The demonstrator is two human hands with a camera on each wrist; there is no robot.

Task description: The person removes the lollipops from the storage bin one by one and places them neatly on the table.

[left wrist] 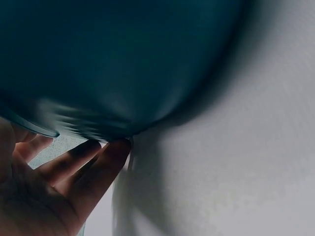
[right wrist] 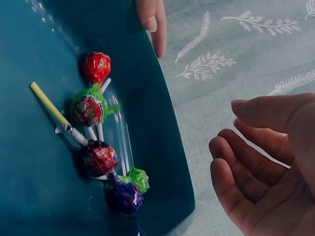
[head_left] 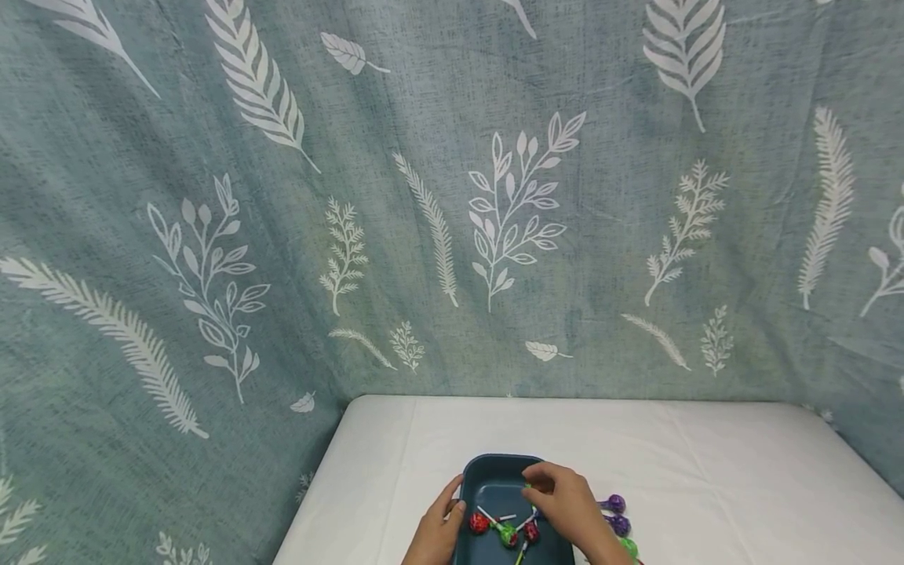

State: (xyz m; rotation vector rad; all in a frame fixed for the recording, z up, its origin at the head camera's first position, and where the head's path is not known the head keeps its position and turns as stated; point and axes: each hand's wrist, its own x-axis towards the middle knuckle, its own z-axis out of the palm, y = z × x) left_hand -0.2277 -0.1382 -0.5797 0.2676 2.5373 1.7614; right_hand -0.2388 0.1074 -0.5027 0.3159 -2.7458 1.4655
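Observation:
A dark blue-green tray [head_left: 497, 496] holds several wrapped lollipops, among them a red lollipop [right wrist: 97, 67], a green-and-red lollipop [right wrist: 88, 109], a dark red one [right wrist: 100, 158] and a purple-blue one [right wrist: 126, 197]. At the tray's left side, my left hand [head_left: 436, 530] touches the wall with its fingertips, fingers fairly straight in the left wrist view. My right hand [head_left: 565, 502] hovers over the tray's right side in the head view. Its fingers are loosely bent with nothing between them, as the right wrist view shows. A green lollipop [right wrist: 138, 179] lies behind the purple-blue one.
Right of the tray, two purple lollipops [head_left: 617, 515] and a green lollipop [head_left: 628, 547] lie on the white-covered table [head_left: 706, 486], partly behind my right forearm. A leaf-patterned blue-green curtain [head_left: 600, 275] hangs at the back and sides.

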